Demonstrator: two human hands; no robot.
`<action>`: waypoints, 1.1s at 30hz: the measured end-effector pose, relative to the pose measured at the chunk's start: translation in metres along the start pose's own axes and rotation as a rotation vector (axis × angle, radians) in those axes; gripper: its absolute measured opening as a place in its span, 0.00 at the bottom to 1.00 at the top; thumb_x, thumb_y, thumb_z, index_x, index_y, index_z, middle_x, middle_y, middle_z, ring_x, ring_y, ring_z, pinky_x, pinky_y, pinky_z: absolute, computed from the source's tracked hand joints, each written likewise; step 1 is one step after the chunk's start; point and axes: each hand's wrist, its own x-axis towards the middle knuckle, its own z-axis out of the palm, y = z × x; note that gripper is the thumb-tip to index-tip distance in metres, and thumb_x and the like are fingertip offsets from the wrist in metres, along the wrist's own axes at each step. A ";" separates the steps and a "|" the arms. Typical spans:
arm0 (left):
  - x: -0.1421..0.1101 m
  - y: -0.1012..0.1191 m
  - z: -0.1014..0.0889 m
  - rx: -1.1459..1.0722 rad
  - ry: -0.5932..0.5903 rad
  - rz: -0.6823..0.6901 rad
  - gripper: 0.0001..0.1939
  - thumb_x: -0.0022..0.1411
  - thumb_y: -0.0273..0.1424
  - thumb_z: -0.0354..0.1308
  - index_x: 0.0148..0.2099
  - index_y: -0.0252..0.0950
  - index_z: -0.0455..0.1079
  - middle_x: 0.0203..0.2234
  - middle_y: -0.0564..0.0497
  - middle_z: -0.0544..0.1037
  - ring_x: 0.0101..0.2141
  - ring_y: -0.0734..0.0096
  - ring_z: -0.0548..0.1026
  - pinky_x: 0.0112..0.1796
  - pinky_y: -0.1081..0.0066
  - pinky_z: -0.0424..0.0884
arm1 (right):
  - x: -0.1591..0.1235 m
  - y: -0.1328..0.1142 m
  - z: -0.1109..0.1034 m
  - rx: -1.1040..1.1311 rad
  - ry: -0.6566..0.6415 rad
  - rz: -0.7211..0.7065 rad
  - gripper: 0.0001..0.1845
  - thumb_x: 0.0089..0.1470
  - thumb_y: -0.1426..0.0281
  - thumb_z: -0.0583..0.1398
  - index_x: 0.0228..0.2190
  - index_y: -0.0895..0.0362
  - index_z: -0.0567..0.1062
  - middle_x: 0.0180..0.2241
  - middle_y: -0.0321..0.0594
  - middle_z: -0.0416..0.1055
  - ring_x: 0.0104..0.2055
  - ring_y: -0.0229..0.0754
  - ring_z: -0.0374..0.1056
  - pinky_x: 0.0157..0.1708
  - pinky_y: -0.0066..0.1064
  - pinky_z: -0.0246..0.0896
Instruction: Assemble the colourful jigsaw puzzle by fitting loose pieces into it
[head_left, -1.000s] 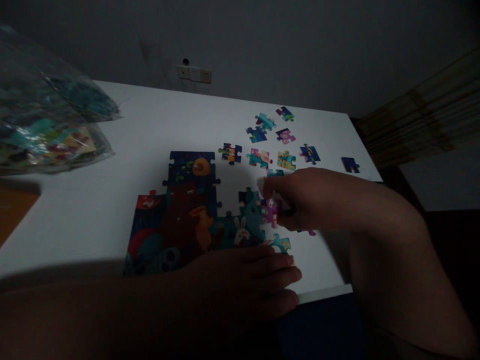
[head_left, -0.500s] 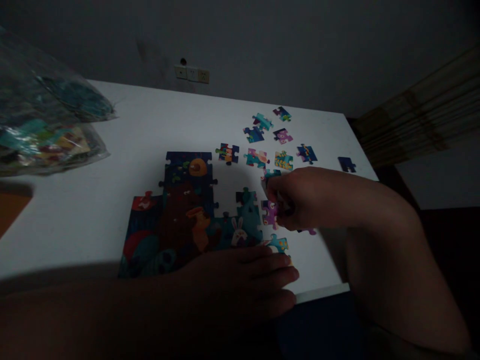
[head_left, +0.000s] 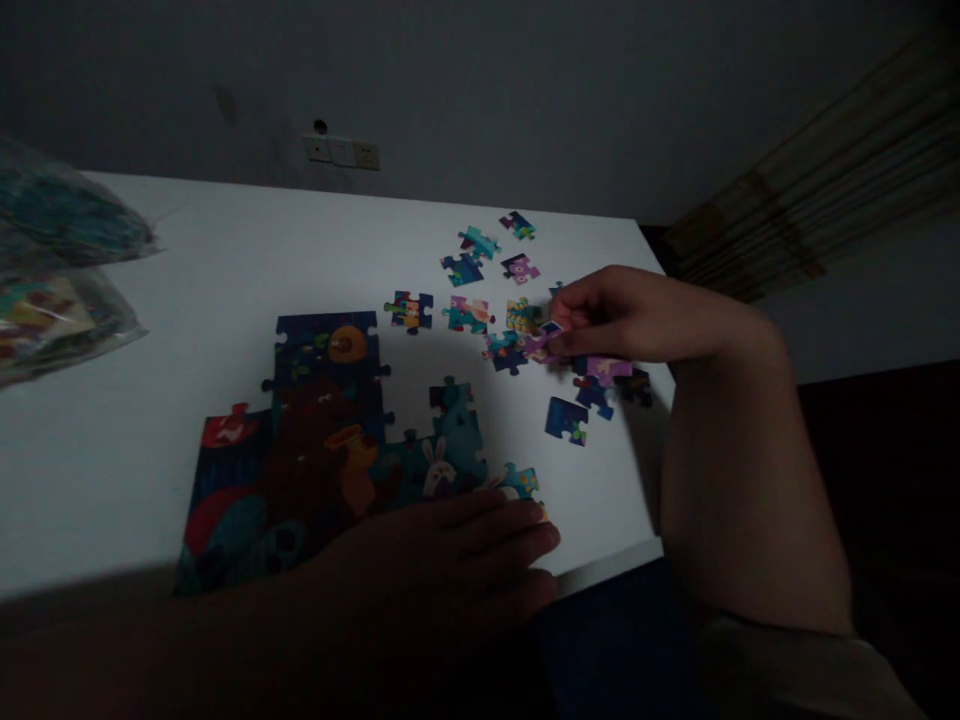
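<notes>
My left hand (head_left: pixel 457 560) lies flat with fingers stretched out over the lower right part of the partly joined jigsaw puzzle (head_left: pixel 322 440), which shows a bear, a rabbit and other animals. My right hand (head_left: pixel 630 315) pinches a purple puzzle piece (head_left: pixel 541 343) between thumb and fingers, tilted a little above the loose pieces. Close to its fingertips lie a teal and blue piece (head_left: pixel 506 354) and a yellow-patterned piece (head_left: pixel 521 316). Below the right hand, a dark blue piece (head_left: pixel 567 420) and a pink-purple piece (head_left: pixel 609 368) lie among others, partly in shadow.
Several more loose pieces (head_left: pixel 469 315) are spread over the back of the white table (head_left: pixel 225 250). Clear plastic bags (head_left: pixel 67 300) with colourful contents stand at the left. Behind the table is a wall with sockets (head_left: pixel 341 152); a curtain (head_left: pixel 810 190) hangs at the right.
My right hand has moved away from the joined puzzle's right side, towards the loose pieces, with the purple piece pinched. The left hand stays on the puzzle. The view has shifted right.
</notes>
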 end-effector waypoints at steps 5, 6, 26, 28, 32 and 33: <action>0.001 -0.002 -0.004 0.004 0.004 0.007 0.28 0.88 0.42 0.64 0.83 0.43 0.76 0.83 0.50 0.75 0.80 0.61 0.73 0.78 0.60 0.67 | 0.002 0.029 -0.007 0.018 0.127 0.083 0.20 0.63 0.51 0.73 0.29 0.51 0.78 0.27 0.34 0.70 0.33 0.44 0.65 0.38 0.39 0.59; 0.001 -0.002 -0.003 0.007 -0.001 0.009 0.28 0.88 0.42 0.64 0.83 0.43 0.76 0.83 0.50 0.75 0.80 0.61 0.73 0.78 0.60 0.67 | 0.004 0.035 -0.007 0.007 0.156 0.104 0.19 0.64 0.53 0.73 0.30 0.51 0.79 0.28 0.35 0.72 0.34 0.45 0.67 0.39 0.39 0.60; -0.014 -0.001 0.022 0.086 -0.050 0.011 0.31 0.89 0.39 0.62 0.87 0.47 0.71 0.85 0.51 0.71 0.78 0.59 0.75 0.74 0.61 0.74 | 0.014 0.065 -0.004 -0.144 0.372 0.229 0.07 0.72 0.64 0.69 0.45 0.53 0.88 0.39 0.47 0.87 0.43 0.54 0.79 0.45 0.44 0.65; -0.015 -0.001 0.022 0.090 -0.041 0.005 0.32 0.88 0.39 0.63 0.87 0.47 0.71 0.85 0.50 0.71 0.79 0.59 0.75 0.73 0.62 0.74 | 0.013 0.066 -0.005 -0.152 0.373 0.237 0.09 0.73 0.63 0.68 0.45 0.53 0.88 0.39 0.48 0.87 0.42 0.54 0.79 0.45 0.44 0.65; -0.017 -0.001 0.025 0.102 -0.057 0.010 0.33 0.89 0.40 0.63 0.89 0.47 0.68 0.87 0.51 0.68 0.80 0.58 0.73 0.74 0.62 0.73 | 0.012 0.064 -0.005 -0.162 0.372 0.245 0.15 0.76 0.59 0.65 0.43 0.54 0.88 0.38 0.50 0.87 0.39 0.53 0.78 0.44 0.45 0.66; -0.017 0.000 0.025 0.105 -0.062 0.009 0.33 0.89 0.39 0.62 0.89 0.46 0.68 0.87 0.51 0.68 0.80 0.58 0.73 0.74 0.61 0.73 | 0.012 0.064 -0.005 -0.163 0.372 0.243 0.16 0.76 0.58 0.64 0.43 0.54 0.88 0.38 0.50 0.87 0.39 0.53 0.78 0.44 0.45 0.66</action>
